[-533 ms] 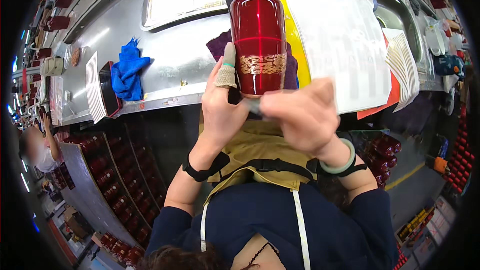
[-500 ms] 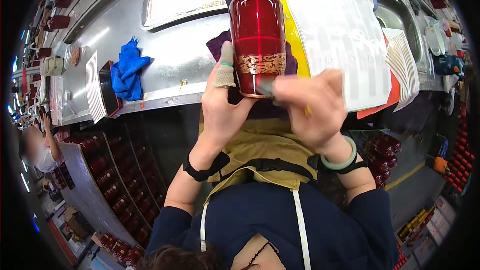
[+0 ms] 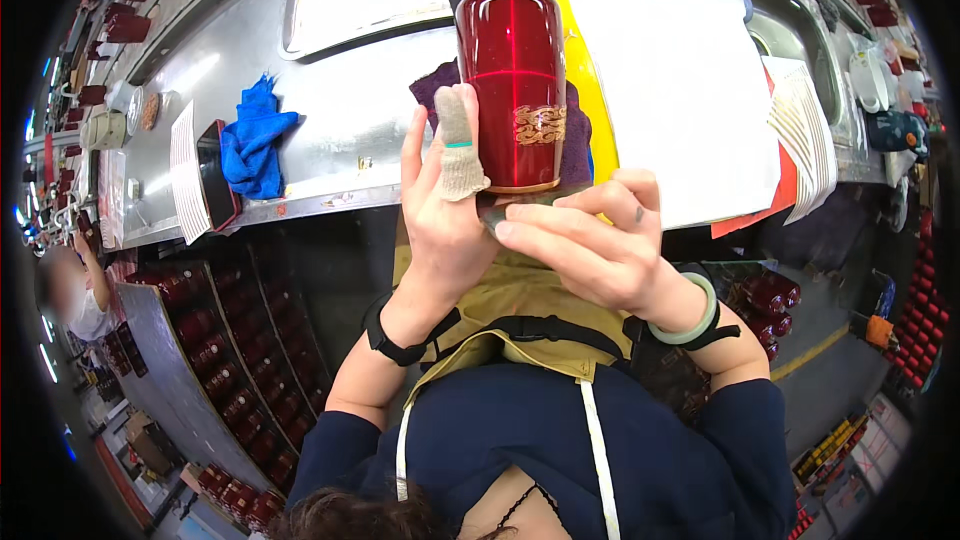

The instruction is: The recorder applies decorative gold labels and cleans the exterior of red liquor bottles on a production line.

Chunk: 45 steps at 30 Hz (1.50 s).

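A glossy red bottle [image 3: 512,80] with a gold emblem stands upright in front of me, neck pointing away. My left hand [image 3: 443,210] grips its lower left side, the thumb wrapped in a cloth finger cot lying against the glass. My right hand [image 3: 590,245] is cupped under the bottle's base, fingers curled across the bottom; a pale green bangle sits on that wrist. A dark purple cloth [image 3: 575,140] lies behind the bottle on the metal bench [image 3: 340,130].
A blue rag [image 3: 252,135] lies on the bench at left beside a stack of paper sheets [image 3: 185,185]. White sheets [image 3: 680,70] cover the bench at right. Shelves of red bottles [image 3: 225,360] run below left. Another person [image 3: 75,295] stands at far left.
My right hand has shifted from the bottle's lower right side to underneath its base, fingers now spread across the bottom. The bottle and left hand stay about where they were.
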Tool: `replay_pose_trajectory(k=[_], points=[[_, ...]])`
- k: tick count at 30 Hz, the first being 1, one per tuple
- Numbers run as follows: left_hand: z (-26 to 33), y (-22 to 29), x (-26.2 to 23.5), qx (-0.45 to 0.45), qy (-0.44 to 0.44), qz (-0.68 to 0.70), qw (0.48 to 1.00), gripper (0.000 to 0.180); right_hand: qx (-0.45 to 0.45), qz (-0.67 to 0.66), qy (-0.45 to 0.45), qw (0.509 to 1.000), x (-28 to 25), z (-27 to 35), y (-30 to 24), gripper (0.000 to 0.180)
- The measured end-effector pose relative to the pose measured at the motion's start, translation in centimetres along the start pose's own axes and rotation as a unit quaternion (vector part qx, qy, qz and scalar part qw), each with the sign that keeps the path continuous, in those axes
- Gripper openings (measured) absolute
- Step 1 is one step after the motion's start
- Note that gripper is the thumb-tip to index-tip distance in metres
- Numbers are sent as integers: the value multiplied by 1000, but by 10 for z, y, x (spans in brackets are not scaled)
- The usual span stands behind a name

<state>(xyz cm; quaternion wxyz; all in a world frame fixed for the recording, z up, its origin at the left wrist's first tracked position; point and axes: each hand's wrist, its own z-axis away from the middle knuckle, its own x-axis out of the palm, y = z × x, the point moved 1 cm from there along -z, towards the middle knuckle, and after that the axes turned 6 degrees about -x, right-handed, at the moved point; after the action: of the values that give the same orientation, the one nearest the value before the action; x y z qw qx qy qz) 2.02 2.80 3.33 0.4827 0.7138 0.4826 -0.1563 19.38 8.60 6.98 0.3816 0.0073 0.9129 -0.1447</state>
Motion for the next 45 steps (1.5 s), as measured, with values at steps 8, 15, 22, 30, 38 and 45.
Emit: replay_pose_trajectory(k=[8,15,22,30,38,45], points=[[0,-4,5,-49,18,91,994,93,-5,-33,34,999,7,-14,17,27],[-2,4,1,-77,22,138,987,100,-54,146,92,983,10,-37,77,23],[4,-2,-3,-58,19,88,994,98,30,41,99,994,19,-43,80,19],[5,-5,-4,-32,10,83,996,82,-50,-43,48,997,17,-35,56,22],[6,-9,0,-52,4,96,994,82,-101,15,27,994,17,-30,34,11],[1,-8,-3,-25,19,102,994,92,-75,250,78,962,-3,-76,82,18]])
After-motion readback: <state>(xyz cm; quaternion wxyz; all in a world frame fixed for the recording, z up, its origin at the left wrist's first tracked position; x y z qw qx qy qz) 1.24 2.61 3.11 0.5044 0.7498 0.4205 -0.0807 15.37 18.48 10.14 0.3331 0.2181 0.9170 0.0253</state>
